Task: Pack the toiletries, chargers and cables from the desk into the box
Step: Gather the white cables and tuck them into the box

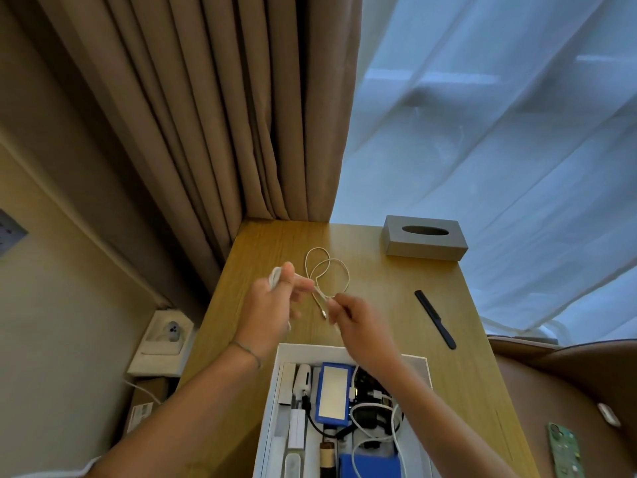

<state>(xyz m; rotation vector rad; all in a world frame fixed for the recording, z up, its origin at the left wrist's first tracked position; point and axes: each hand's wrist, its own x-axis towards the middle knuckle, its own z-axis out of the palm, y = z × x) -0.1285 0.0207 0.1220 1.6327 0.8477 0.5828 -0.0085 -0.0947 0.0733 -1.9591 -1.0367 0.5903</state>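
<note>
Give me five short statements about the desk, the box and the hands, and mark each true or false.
1. Both hands hold the white cable above the desk. True: the left hand grips a coiled bunch, the right hand pinches a strand.
2. The black comb lies inside the box. False: it lies on the desk, right of the hands.
3. The white box already holds items, including a blue case. True.
4. The grey tissue box stands at the desk's near edge. False: it stands at the far end, by the curtain.
5. The whole cable is lifted clear of the desk. False: its loops seem to lie on the desk.
</note>
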